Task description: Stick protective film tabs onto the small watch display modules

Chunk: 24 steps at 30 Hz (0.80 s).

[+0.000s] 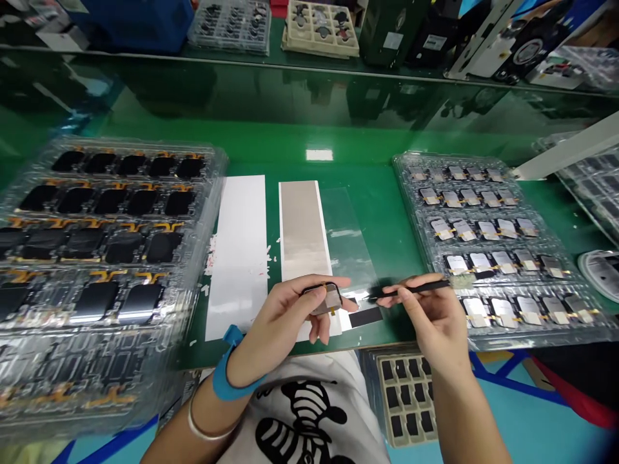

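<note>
My left hand (300, 306) holds a small display panel (329, 300) with a dark frame and a greyish face. The thumb lies across its edge, with the fingers behind it. In my right hand (430, 309) are slim black tweezers (425, 287), gripped between thumb and fingers. Their tip points left toward the panel, apart from it. Below and between the hands, a dark strip (366, 317) lies at the bench edge by a clear film sheet (345, 225). Beside the film is a grey-beige sheet with white borders (304, 222), partly covered by my left hand.
A white sheet (242, 251) lies left of centre, with small scraps around it. Stacked clear trays of dark screens (213, 193) fill the left. Another clear tray (411, 187) with silvery panels stands right. A beige tray (409, 438) sits below the bench edge. A shelf (164, 59) spans the back.
</note>
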### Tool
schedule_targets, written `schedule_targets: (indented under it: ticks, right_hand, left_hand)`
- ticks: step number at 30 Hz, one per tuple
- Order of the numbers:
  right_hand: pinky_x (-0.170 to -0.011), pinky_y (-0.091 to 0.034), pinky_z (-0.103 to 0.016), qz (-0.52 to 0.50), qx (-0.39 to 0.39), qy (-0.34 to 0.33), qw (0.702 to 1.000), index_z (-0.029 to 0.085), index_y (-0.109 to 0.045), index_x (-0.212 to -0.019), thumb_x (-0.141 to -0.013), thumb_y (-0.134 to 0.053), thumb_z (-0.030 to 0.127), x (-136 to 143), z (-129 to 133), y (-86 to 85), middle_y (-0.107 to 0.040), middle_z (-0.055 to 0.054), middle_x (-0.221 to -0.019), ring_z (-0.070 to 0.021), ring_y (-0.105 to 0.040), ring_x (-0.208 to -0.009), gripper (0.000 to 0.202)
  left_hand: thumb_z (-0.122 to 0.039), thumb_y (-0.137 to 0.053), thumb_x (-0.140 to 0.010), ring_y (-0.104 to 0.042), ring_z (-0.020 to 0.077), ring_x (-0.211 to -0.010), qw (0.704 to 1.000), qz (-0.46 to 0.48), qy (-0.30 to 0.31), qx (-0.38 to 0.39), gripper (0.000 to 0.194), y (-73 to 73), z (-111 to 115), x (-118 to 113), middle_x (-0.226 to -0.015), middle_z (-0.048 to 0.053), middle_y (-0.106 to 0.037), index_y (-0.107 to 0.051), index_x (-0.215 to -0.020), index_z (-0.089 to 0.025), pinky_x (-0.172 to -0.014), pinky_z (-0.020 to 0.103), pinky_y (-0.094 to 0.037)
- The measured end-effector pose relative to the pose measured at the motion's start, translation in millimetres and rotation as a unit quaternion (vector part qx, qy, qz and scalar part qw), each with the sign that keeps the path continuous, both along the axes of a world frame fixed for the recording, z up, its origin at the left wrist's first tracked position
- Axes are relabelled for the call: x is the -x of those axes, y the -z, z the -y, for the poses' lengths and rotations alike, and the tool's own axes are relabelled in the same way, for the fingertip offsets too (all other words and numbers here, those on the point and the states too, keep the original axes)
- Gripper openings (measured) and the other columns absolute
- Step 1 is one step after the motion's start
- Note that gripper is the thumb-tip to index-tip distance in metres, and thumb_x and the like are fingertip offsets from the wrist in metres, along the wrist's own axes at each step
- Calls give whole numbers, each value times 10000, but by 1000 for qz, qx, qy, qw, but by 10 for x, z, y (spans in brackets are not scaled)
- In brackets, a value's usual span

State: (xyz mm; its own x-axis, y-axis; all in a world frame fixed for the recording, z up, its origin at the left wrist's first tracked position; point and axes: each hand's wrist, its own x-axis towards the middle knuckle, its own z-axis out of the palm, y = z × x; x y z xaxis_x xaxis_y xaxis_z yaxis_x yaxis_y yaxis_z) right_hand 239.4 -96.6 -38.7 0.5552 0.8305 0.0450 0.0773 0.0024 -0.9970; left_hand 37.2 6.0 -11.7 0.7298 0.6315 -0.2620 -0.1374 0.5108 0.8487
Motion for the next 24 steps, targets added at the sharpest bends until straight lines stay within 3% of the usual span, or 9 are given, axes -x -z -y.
schedule_targets:
  ticks: [7, 15, 21, 24]
  right_hand:
    - [-638, -637, -278, 6, 3, 1, 1000, 221, -578, -921, -871, -726, 296, -14, 14, 25, -763, -23, -803, -169, -750, -644, 173]
    - [-628, -636, -305, 10, -22, 14, 1000, 233, -594, -924, -872, -724, 257, -46, 34, 48, -770, -33, -831, -182, -745, -636, 142]
    - [-690, -658, -314, -9, -168, 70, 983, 198, -582, -939, -889, -666, 106, 327, -24, -251, -733, -6, -826, -165, -746, -749, 134]
    - [-737, -677, -339, 5, -251, 71, 965, 189, -569, -979, -897, -609, 33, 662, -126, -412, -723, -5, -827, -145, -732, -753, 181]
  left_hand:
    - [-280, -489, -986, -571, 104, -512, 999, 19, 15, 48, 319, -22, -41, 42, -955, 140, -773, -737, -1167, -193, -488, 241, -461]
    - [-277, -563, -973, -550, 70, -506, 999, 29, 12, 29, 308, -3, -11, 62, -919, 119, -766, -715, -1228, -195, -491, 204, -459]
    - [-315, -585, -973, -436, 58, -472, 999, 1, 28, -20, 352, 3, 9, 90, -732, 33, -689, -674, -1294, -200, -486, 213, -424]
    - [-307, -581, -976, -420, 81, -532, 988, -63, -15, -140, 347, 15, 35, 61, -676, -10, -605, -672, -1296, -209, -540, 229, -416]
